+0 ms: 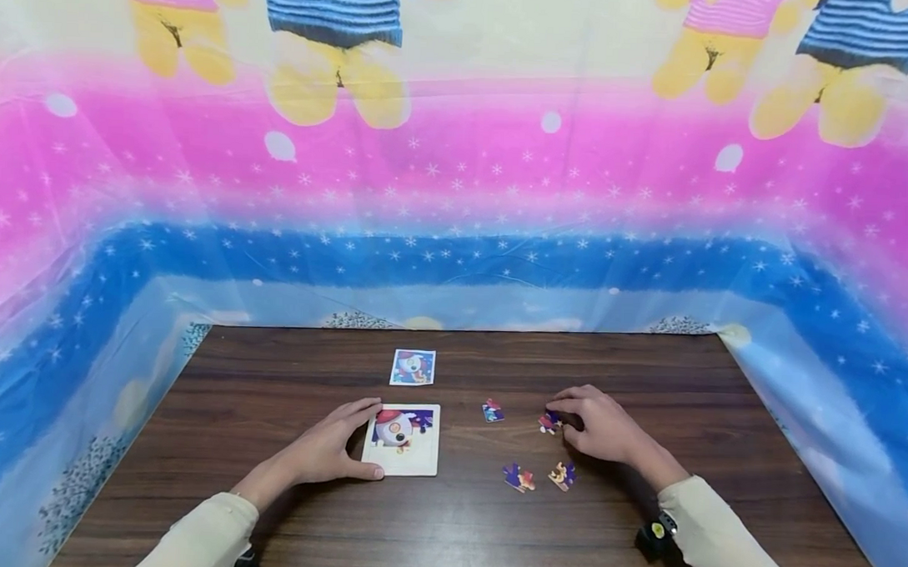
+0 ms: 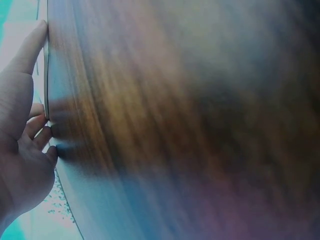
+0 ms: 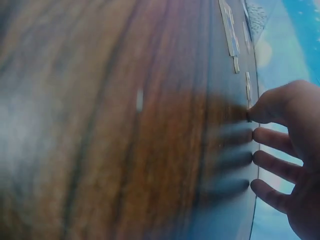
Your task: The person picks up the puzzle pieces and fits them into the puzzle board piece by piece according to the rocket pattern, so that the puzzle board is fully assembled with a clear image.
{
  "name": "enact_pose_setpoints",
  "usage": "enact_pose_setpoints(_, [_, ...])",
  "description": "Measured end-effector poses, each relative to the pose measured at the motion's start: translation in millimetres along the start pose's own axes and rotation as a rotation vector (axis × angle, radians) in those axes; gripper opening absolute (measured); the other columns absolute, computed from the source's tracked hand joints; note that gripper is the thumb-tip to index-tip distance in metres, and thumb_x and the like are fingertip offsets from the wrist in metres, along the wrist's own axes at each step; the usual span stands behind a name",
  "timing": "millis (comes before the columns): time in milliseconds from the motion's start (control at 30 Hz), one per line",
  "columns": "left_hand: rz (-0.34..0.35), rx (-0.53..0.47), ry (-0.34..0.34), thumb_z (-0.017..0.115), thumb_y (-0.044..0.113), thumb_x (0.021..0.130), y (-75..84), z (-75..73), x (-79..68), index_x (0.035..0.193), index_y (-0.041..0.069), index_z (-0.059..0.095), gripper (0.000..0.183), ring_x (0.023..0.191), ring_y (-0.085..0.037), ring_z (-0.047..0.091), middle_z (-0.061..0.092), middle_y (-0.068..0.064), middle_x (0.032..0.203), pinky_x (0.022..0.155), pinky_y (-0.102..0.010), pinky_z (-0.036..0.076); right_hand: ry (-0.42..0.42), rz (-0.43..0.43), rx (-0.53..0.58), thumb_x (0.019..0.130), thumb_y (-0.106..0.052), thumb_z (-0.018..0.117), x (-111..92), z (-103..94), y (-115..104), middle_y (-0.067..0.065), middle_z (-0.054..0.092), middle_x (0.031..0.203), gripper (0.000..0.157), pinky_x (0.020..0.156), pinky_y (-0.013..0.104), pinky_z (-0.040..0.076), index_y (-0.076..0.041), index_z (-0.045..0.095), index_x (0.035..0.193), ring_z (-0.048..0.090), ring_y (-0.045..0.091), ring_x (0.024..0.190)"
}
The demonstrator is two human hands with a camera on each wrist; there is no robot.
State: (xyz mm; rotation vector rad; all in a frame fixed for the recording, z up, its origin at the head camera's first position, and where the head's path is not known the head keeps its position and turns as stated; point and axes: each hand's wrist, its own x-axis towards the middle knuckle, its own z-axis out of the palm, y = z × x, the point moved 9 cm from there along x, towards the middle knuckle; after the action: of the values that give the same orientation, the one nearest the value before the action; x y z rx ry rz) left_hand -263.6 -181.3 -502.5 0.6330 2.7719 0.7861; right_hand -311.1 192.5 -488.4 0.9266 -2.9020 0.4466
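Note:
A square white-framed puzzle board (image 1: 410, 465) lies on the table, with a partly assembled cartoon picture in its upper portion and bare pale backing below. My left hand (image 1: 333, 446) grips its left side, fingers at the upper left corner and thumb along the lower edge. On the right, my right hand (image 1: 602, 426) bends over a puzzle piece (image 1: 547, 423), pinching it at the tabletop between thumb and fingers. Near it lie three loose pieces: a blue-and-red piece (image 1: 493, 411), a purple-and-orange piece (image 1: 520, 478) and a purple-and-yellow piece (image 1: 563, 476).
A small printed picture card (image 1: 413, 367) lies behind the board. The dark wooden table (image 1: 303, 528) ends at a colourful patterned cloth (image 1: 454, 267) that hangs along the back and sides.

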Motion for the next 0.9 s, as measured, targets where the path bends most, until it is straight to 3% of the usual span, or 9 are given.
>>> enact_pose_setpoints(200, [0.001,-0.001,0.005,0.081,0.063,0.078,-0.7,-0.1,-0.4,0.158,0.006,0.038,0.108,0.150,-0.038,0.031,0.033,-0.013,0.164,0.111,-0.060,0.037,-0.001,-0.013,-0.030,0.095,-0.023,0.074,1.3,-0.1,-1.9,0.009,0.067,0.129,0.027,0.100,0.053,0.049,-0.014,0.077,0.120,0.060,0.030,0.120])
enact_pose_setpoints(400, [-0.001,-0.001,-0.002,0.081,0.064,0.078,-0.5,0.7,0.3,0.158,0.006,0.038,0.108,0.150,-0.037,0.030,0.033,-0.013,0.164,0.112,-0.059,0.036,-0.012,0.013,-0.030,0.094,-0.032,0.075,1.1,1.6,1.2,0.009,0.067,0.128,0.031,0.099,0.053,0.050,-0.014,0.077,0.120,0.061,0.029,0.119])
enact_pose_setpoints(900, [-0.014,-0.009,-0.011,0.081,0.063,0.078,-1.5,0.8,0.4,0.158,0.007,0.038,0.108,0.151,-0.036,0.029,0.032,-0.012,0.165,0.113,-0.059,0.035,-0.014,-0.008,-0.001,0.094,-0.031,0.076,6.5,-2.6,-5.7,0.005,0.071,0.119,0.025,0.092,0.049,0.053,-0.014,0.078,0.112,0.064,0.025,0.109])
